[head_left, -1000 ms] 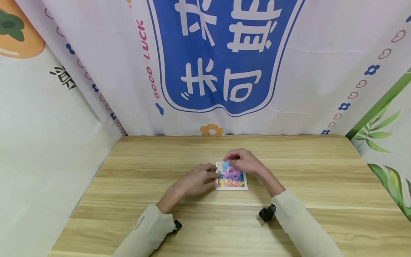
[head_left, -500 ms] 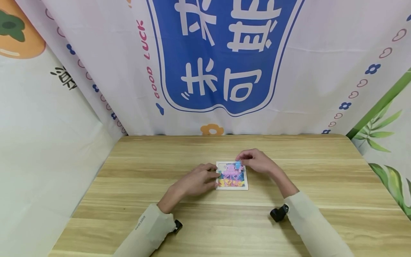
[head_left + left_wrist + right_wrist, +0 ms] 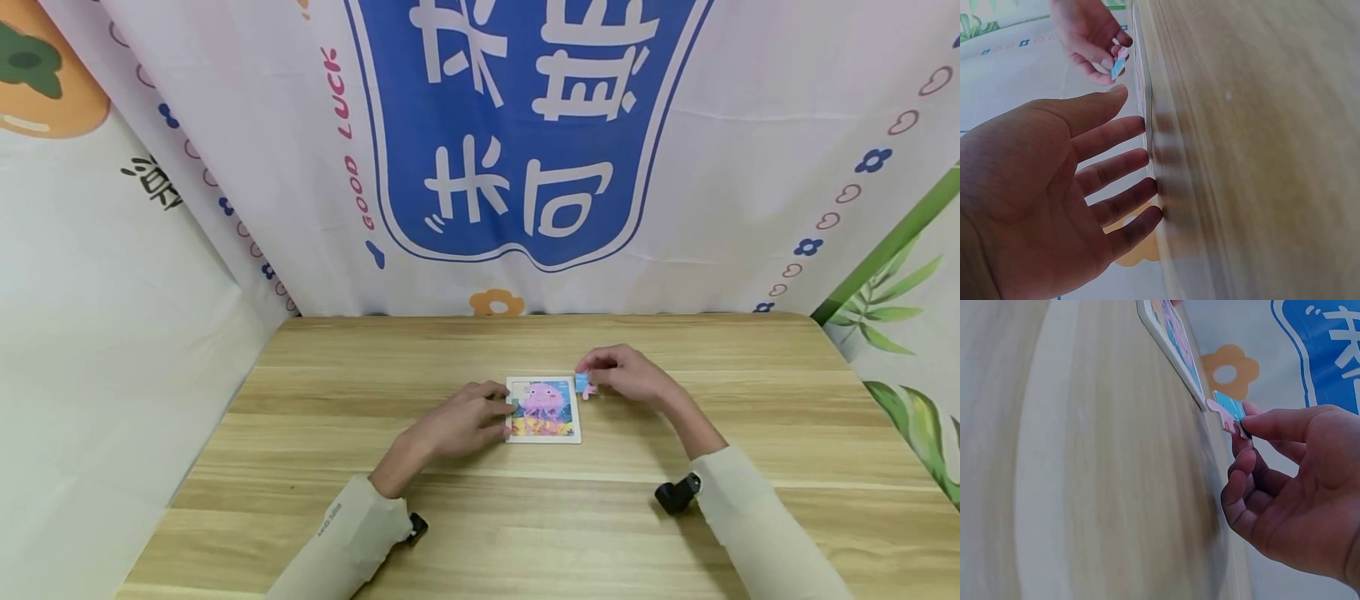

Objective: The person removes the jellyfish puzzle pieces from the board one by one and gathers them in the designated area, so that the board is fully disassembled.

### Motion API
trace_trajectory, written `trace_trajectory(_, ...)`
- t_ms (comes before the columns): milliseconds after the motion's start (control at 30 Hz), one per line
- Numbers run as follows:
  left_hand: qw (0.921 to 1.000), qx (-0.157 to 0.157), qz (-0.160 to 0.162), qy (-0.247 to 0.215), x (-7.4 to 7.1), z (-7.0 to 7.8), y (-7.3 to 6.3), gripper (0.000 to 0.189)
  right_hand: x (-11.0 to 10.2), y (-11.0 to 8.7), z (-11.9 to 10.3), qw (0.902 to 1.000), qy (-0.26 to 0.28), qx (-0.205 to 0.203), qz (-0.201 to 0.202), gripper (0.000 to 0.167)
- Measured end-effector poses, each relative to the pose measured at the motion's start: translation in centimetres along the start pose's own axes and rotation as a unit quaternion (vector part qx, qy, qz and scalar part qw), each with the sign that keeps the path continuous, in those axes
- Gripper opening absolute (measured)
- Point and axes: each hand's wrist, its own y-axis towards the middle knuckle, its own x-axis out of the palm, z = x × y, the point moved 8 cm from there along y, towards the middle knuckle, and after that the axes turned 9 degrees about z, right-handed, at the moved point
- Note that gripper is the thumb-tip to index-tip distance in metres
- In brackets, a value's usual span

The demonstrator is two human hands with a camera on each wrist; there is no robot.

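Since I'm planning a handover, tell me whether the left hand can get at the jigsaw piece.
Probably yes: the left hand could reach across the flat jellyfish puzzle, but the right hand pinches the jigsaw piece, partly covering it.

Two hands — one puzzle, one loose piece, one table.

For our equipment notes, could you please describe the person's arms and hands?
A pale beige fabric left sleeve bears small dark lettering; the right sleeve matches in colour. A small black device protrudes by each wrist. The left hand and right hand wear no gloves.
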Motion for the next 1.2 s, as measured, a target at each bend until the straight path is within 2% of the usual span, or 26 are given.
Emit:
trace_trajectory(567, 1.0, -0.005, 0.002, -0.004, 0.1, -0.1, 0.0, 0.045, -2.5, -0.7, 1.6, 0.9991, -0.038, -0.006, 0.014, 0.023)
trace_trajectory(900, 1.0, -0.004, 0.0, 0.001, 0.2, -0.2, 0.0, 0.045, -2.6, 0.0, 1.8, 0.9927, -0.108, -0.031, 0.044, 0.02)
trace_trajectory(1200, 1.0, 0.0, 0.0, -0.002, 0.1, -0.1, 0.0, 0.046, -2.5, 0.3, 1.6, 0.9899, -0.122, -0.042, 0.06, 0.019)
